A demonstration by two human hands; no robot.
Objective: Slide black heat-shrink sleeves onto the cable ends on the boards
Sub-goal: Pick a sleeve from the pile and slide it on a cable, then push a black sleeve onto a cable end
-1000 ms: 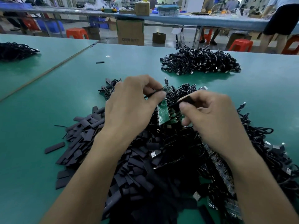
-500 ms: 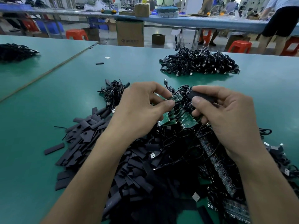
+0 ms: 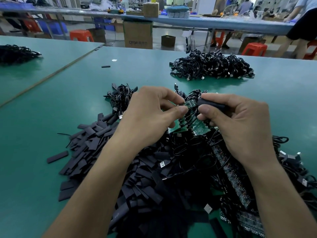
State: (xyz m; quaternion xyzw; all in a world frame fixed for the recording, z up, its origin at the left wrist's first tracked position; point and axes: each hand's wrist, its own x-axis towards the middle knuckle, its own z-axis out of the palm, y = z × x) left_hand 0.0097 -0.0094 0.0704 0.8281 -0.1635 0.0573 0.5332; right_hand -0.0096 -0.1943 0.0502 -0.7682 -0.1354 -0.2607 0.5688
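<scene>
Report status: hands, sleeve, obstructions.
Left hand pinches the green board by its end. Right hand grips a black sleeve, open end at the board; seated or not, cannot tell. Loose cables tangle close beneath.

This is an electronics assembly workshop on a factory floor. A wide green mat-covered surface [image 3: 51, 152] carries bulk stock: a heap of flat black heat-shrink sleeves [image 3: 89, 148], mounds of tangled black cables with metal USB plugs [image 3: 211, 67], and strips of small green circuit boards [image 3: 178, 126]. Beyond it runs a long blue-topped workbench [image 3: 205, 23] crowded with boxes and gear, where a person [image 3: 303, 26] stands. Brown cardboard cartons [image 3: 138, 35], red plastic stools [image 3: 80, 35] and blue plastic bins [image 3: 54, 28] sit on the grey floor [image 3: 157, 32].
</scene>
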